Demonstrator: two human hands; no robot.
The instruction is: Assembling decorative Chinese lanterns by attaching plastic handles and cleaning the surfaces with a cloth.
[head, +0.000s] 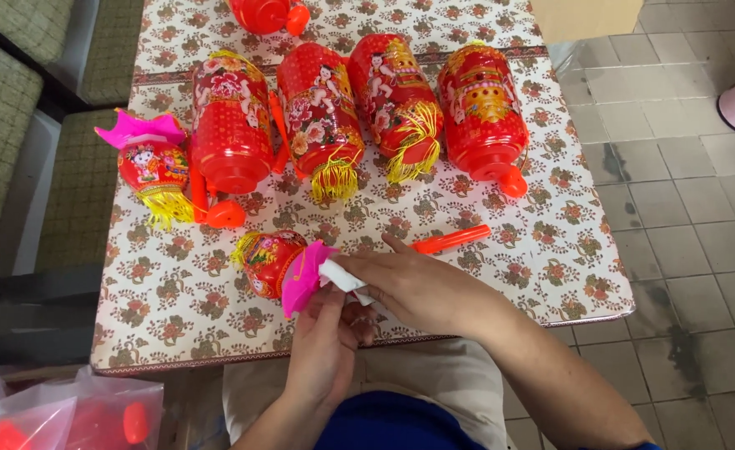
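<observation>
Our left hand [324,346] and right hand [421,287] both pinch a white piece [340,276] at the small lantern's [272,262] pink collar. Below left, clear bags [67,412] hold red parts, cut off.

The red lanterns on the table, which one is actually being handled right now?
The small lantern with the pink top at the near edge: both the left hand and right hand meet there. The others lie untouched farther back.

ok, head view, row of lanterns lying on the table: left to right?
Small lantern with pink top → large red lantern → lantern with yellow tassel → next tasselled lantern → red-gold lantern.
</observation>
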